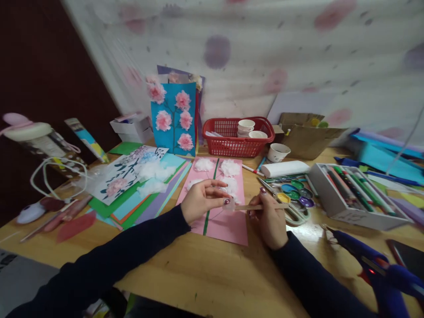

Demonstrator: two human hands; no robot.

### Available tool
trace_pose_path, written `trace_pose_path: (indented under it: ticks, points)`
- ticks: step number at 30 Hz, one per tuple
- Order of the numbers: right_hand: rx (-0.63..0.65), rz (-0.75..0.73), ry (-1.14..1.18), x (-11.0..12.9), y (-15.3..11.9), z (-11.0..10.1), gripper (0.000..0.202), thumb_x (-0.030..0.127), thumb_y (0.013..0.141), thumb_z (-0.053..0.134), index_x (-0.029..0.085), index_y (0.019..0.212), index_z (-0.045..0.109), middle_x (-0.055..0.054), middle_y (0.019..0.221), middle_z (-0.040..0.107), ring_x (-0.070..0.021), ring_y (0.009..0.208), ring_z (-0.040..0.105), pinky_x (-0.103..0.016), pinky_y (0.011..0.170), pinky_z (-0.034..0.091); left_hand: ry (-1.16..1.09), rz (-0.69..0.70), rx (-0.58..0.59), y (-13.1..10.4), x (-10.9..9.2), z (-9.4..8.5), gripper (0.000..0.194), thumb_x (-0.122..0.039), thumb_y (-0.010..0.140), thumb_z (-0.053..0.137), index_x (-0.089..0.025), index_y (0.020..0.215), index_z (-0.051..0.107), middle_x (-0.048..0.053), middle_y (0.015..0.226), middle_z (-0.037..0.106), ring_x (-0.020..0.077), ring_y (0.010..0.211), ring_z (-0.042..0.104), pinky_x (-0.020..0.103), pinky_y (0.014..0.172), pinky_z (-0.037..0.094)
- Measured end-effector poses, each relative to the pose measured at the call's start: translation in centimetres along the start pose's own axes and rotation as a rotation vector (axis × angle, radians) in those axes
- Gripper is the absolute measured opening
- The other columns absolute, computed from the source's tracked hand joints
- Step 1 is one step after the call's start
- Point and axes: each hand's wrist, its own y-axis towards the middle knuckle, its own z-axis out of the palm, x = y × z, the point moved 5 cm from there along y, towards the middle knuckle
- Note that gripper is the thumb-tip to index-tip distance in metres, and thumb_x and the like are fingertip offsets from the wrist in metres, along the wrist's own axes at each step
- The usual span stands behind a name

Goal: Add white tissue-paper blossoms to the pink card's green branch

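Observation:
A pink sheet (228, 227) lies on the table, with a green stem down it and white fluffy tufts (231, 168) on its upper part. Over the sheet, my left hand (207, 199) pinches a small whitish, translucent piece (229, 205) between thumb and fingertips. My right hand (270, 216) holds a thin flat wooden stick (245, 207), whose left end meets that small piece. Behind stands a blue card (168, 110) with pink fluffy flowers on a dark stem.
A red basket (232, 147) with white cups stands behind the sheet. Right are a paint palette (293, 194), a box of markers (351, 216) and a blue glue gun (361, 251). Coloured papers (115, 210) and cotton lie left; a lidded cup (39, 141) stands far left.

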Motion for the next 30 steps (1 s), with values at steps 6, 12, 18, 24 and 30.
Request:
trace_pose_path:
  ticks: [6, 12, 18, 24, 30]
  points:
    - [-0.013, -0.012, 0.056, -0.1, 0.3, -0.2, 0.045, 0.054, 0.080, 0.054, 0.019, 0.052, 0.053, 0.002, 0.038, 0.050, -0.0095, 0.033, 0.044, -0.021, 0.035, 0.034, 0.077, -0.012, -0.025, 0.6, 1.4, 0.1, 0.038, 0.003, 0.065, 0.067, -0.012, 0.098, 0.059, 0.007, 0.088, 0.074, 0.0141, 0.076, 0.069, 0.029, 0.076, 0.052]
    - [-0.027, 0.052, 0.141, -0.4, 0.4, -0.3, 0.040, 0.047, 0.080, 0.054, 0.020, 0.052, 0.051, 0.003, 0.037, 0.048, -0.0093, 0.033, 0.042, -0.021, 0.036, 0.034, 0.138, -0.038, 0.019, 0.7, 2.0, 0.0, 0.037, 0.000, 0.066, 0.067, -0.011, 0.100, 0.059, 0.007, 0.084, 0.074, 0.0153, 0.078, 0.070, 0.026, 0.071, 0.050]
    - [-0.067, 0.078, 0.168, -0.5, 0.4, -0.5, 0.039, 0.050, 0.077, 0.057, 0.019, 0.053, 0.052, 0.004, 0.037, 0.047, -0.0092, 0.033, 0.042, -0.021, 0.033, 0.032, 0.128, -0.007, 0.035, 0.6, 2.0, -0.3, 0.038, -0.002, 0.067, 0.065, -0.011, 0.103, 0.057, 0.007, 0.085, 0.073, 0.0173, 0.082, 0.069, 0.030, 0.076, 0.049]
    - [-0.114, 0.084, 0.165, -0.6, 0.5, -0.6, 0.040, 0.051, 0.076, 0.057, 0.019, 0.053, 0.052, 0.003, 0.036, 0.047, -0.0099, 0.033, 0.044, -0.020, 0.034, 0.034, 0.108, 0.030, 0.036, 0.4, 1.7, -0.5, 0.037, -0.009, 0.070, 0.066, -0.011, 0.106, 0.056, 0.009, 0.090, 0.072, 0.0168, 0.083, 0.068, 0.033, 0.085, 0.048]
    - [-0.133, 0.078, 0.199, -0.2, 0.4, -0.7, 0.038, 0.047, 0.077, 0.056, 0.020, 0.052, 0.050, 0.004, 0.038, 0.047, -0.0092, 0.033, 0.043, -0.020, 0.033, 0.033, 0.098, 0.011, 0.021, 0.5, 2.2, -0.8, 0.046, -0.008, 0.064, 0.072, -0.011, 0.107, 0.055, 0.007, 0.089, 0.071, 0.0154, 0.081, 0.067, 0.031, 0.081, 0.049]
